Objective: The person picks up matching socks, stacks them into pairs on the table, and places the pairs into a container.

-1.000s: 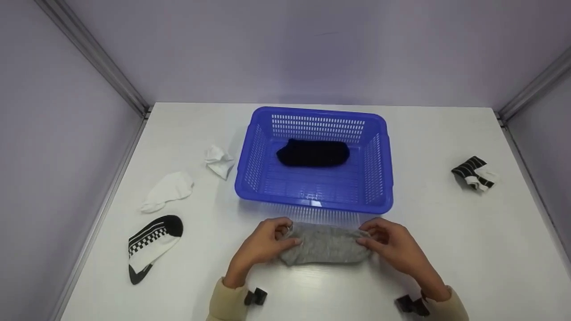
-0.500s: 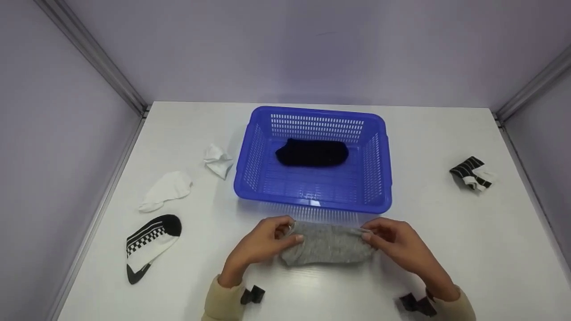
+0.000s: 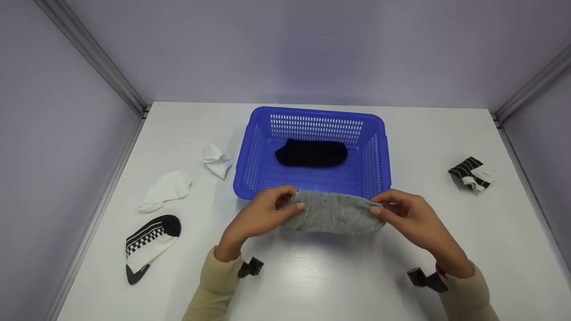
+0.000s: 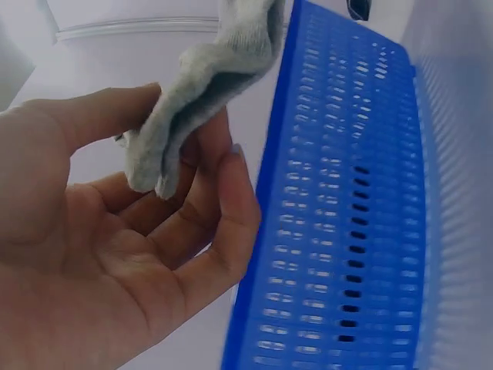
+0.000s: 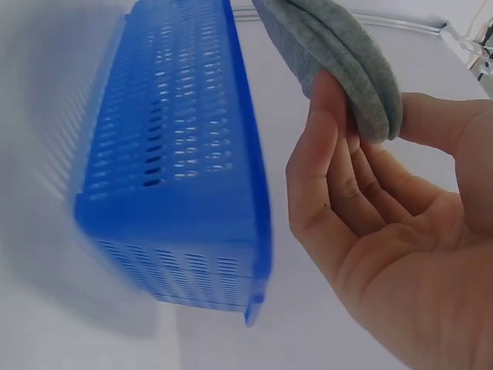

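Note:
Both hands hold a grey sock stretched level in the air, in front of the blue basket's near rim. My left hand pinches its left end between thumb and fingers. At the other end, my right hand pinches it the same way. In the wrist views the grey sock looks folded in layers, its edge between the fingertips. Inside the blue basket lies a black sock; the held sock hides part of the basket's near rim.
On the left of the white table lie a crumpled white sock, a flat white sock and a black-and-white checked sock. A bunched black-and-white striped sock lies at the right. Walls enclose the back and sides.
Both hands have lifted the grey sock off the table and carried it forward to the basket's near rim. The right hand has also shifted slightly right. The other socks stay put.

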A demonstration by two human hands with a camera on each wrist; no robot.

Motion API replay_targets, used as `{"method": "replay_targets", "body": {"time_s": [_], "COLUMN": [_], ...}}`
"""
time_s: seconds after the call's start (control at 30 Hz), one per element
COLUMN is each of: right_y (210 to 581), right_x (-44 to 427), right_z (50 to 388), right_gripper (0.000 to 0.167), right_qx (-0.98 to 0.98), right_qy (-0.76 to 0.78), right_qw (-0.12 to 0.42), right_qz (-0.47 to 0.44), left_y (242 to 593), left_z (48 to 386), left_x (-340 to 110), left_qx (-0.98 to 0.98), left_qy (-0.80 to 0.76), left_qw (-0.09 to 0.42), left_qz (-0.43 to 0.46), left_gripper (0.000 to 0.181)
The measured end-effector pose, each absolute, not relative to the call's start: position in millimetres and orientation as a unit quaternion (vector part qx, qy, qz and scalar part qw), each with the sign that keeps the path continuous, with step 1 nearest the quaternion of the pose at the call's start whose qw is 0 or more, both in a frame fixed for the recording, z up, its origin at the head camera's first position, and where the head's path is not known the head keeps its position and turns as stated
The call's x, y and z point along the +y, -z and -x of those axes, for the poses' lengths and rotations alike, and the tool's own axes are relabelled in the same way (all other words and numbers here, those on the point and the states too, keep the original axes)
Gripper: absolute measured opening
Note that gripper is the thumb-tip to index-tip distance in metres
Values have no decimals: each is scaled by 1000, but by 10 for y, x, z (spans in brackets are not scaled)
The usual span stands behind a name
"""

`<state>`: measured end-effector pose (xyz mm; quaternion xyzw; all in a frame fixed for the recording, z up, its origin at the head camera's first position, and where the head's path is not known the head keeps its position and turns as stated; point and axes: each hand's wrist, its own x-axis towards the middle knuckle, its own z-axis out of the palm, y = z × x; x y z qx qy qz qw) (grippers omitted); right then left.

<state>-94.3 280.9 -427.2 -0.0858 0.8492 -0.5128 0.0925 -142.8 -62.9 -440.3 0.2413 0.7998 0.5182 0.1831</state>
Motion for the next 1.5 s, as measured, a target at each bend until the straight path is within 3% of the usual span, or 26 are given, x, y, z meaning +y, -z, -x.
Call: {"method": "replay_targets", "body": {"time_s": [0.2,0.47,1.03,1.5], "right_y": [4059,3860,3849,4130], "right_x": [2781,2690,2395,2084], "right_z": [1088,1381,2284,2831], "right_gripper": [12,16,25,16], "right_qx": [853,859,802,790], "right_qy": [509,502,591,609], "right_qw": [71,34,-29,29], "right_qz": [90,95,78,66], "left_y": [4220,4083,4030,4242], "left_z": [1590,1984,2761,3286], "left_x": [-642,-563,-530,-639], "left_qx": [793,801,839,869], "left_qy": [-540,-521,-485,-464], "left_qw": [175,141,67,64], "left_qz": [-222,-257,-239,-160], "left_gripper": [31,25,26,24]}}
